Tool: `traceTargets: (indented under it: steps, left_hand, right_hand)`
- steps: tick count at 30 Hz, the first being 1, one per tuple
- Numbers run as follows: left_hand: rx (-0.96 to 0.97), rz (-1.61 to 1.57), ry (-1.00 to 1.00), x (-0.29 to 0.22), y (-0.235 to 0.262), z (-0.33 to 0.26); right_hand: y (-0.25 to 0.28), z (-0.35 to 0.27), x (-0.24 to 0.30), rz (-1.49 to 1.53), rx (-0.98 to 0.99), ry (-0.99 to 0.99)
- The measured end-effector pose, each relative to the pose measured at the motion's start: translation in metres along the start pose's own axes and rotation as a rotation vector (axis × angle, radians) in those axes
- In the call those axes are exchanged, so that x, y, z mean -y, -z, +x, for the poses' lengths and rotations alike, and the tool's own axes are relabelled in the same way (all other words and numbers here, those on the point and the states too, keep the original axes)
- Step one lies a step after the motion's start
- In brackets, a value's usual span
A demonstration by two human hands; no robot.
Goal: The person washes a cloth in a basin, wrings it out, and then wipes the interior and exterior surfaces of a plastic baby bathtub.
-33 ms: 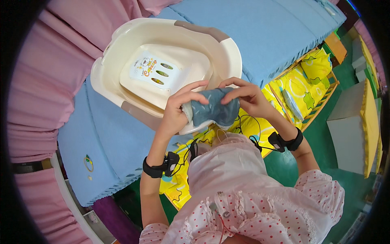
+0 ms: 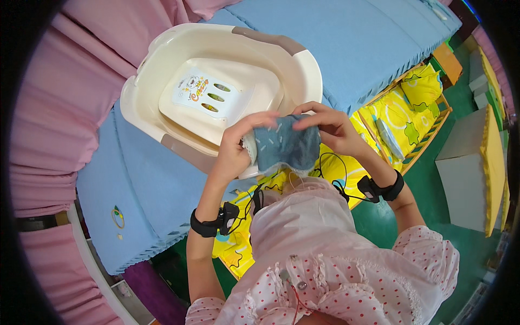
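Note:
My left hand grips the left edge of a small blue cloth, its fingers blurred at the top edge. On the other side, my right hand pinches the cloth's upper right part between thumb and fingers. Short white dashes mark the cloth, and a pale edging shows at its left side and lower rim. It is held up in front of my apron, over the near rim of a cream baby bathtub. A white seat panel with a printed bear lies in the tub.
The tub stands on a blue-covered bed. A green and yellow band lies on the cover at left. Pink curtains hang along the left. At right are a wooden cot with yellow bedding and a white cabinet.
The cloth, bunched and dented before, is now spread flatter, with more of its white dashes showing. My left fingers have shifted along its top edge. The tub is where it was.

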State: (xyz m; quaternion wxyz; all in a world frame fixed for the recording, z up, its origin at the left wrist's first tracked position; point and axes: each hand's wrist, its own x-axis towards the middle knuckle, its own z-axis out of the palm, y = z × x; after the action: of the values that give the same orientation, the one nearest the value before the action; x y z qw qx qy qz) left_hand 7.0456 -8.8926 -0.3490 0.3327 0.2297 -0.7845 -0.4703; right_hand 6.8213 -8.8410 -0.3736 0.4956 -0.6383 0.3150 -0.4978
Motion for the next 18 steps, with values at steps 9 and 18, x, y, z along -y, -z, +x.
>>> traceTargets:
  steps: [9,18]
  left_hand:
    - [0.095,0.051,0.329,0.001,0.000,-0.013]
    - [0.024,-0.147,0.542,0.005,-0.008,-0.020]
  right_hand:
    - [-0.001,-0.012,0.001,0.393,-0.234,-0.281]
    - [0.011,-0.035,-0.012,-0.632,-0.317,-0.245]
